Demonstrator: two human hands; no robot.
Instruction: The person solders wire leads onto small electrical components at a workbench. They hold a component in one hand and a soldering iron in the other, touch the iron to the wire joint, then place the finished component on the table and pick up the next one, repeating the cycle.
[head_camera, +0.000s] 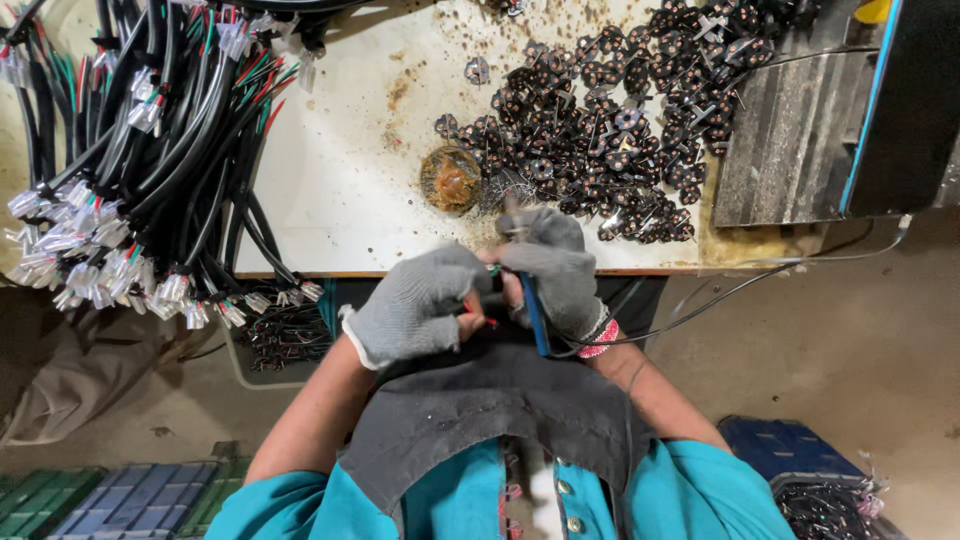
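Observation:
Both of my hands wear grey fingerless gloves and meet at the table's near edge. My left hand (415, 300) pinches a thin red wire (478, 318) between fingers and thumb. My right hand (552, 268) grips a blue-handled soldering iron (535, 315), its tip pointing up toward the table edge; a thin cable runs from it to the right. Just beyond the hands lies a round tin of brownish flux (451, 179) beside a tangle of wire wool.
A heap of small black round parts (610, 120) covers the stained white table (340, 170). Bundles of black cables with white connectors (130, 160) hang over the left. A grey metal block (790, 130) stands at the right. Crates sit on the floor below.

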